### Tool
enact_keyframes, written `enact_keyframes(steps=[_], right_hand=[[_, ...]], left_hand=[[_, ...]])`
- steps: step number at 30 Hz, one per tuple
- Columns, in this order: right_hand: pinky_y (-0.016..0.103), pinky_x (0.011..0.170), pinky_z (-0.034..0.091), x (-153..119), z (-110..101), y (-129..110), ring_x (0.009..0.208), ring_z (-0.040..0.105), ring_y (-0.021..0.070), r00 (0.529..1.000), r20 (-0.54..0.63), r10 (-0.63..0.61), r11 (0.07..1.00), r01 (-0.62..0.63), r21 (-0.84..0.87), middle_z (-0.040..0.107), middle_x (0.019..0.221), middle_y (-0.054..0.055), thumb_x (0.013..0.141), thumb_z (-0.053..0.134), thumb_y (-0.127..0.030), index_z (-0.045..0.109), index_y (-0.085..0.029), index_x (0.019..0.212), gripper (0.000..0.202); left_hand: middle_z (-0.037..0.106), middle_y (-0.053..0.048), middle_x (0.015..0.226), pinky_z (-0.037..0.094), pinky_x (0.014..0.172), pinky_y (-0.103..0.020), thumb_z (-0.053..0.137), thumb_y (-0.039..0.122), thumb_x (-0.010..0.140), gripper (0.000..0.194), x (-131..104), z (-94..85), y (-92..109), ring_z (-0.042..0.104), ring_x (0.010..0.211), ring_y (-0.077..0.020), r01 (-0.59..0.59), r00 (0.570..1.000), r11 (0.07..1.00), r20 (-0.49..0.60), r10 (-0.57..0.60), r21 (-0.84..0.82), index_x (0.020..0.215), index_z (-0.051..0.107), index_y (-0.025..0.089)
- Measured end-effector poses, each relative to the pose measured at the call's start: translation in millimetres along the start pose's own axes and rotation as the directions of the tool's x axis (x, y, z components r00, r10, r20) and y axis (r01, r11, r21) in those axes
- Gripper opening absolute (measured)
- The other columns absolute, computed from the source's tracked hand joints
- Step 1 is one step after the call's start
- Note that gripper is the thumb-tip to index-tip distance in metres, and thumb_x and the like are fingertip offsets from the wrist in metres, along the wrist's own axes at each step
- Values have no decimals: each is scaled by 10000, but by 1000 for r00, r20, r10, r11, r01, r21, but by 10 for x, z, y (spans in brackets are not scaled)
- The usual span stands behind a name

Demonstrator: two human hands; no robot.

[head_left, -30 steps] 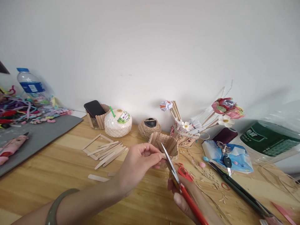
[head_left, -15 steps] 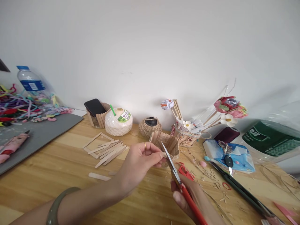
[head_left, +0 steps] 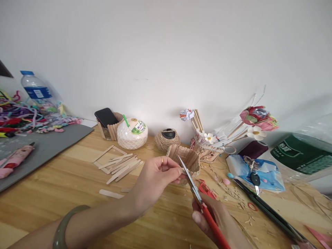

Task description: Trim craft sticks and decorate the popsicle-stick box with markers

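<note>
Apparently trimming 1 small pale piece (head_left: pixel 183 170), pinched tight in the left hand (head_left: pixel 153 183), using scissors (head_left: pixel 204 208) clasped in the right hand (head_left: pixel 221 212); calling next for a steady squeeze.

Head view, forward and downward, seemingly close

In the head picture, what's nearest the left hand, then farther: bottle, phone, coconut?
1. Coconut: beyond the left hand, to its left.
2. Phone: just left of the coconut.
3. Bottle: far left.
</note>
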State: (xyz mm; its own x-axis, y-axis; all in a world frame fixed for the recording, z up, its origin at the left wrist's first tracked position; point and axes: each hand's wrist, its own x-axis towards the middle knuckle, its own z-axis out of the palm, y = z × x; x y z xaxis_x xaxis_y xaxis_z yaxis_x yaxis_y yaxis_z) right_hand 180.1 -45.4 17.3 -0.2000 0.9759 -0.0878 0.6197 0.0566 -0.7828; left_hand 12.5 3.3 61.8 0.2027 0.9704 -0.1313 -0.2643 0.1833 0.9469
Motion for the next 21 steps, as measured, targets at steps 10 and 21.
enact_keyframes(steps=[10,21], right_hand=[[252,480,213,13,-32,15,535,273,115,999,47,0,1000,1,-18,303,590,-47,698,324,-799,324,-217,610,589],[262,534,343,-45,-191,-196,621,449,173,988,147,-49,998,44,36,494,673,20,778,438,-651,498,-198,744,459]], left_hand=[[673,8,578,495,574,-185,665,147,633,50,-4,14,6,596,559,-81,8,1000,1000,-16,-7,5,602,629,129],[646,20,565,471,586,-187,645,156,659,56,-27,10,28,579,570,-80,9,1000,997,10,-9,77,610,628,133]])
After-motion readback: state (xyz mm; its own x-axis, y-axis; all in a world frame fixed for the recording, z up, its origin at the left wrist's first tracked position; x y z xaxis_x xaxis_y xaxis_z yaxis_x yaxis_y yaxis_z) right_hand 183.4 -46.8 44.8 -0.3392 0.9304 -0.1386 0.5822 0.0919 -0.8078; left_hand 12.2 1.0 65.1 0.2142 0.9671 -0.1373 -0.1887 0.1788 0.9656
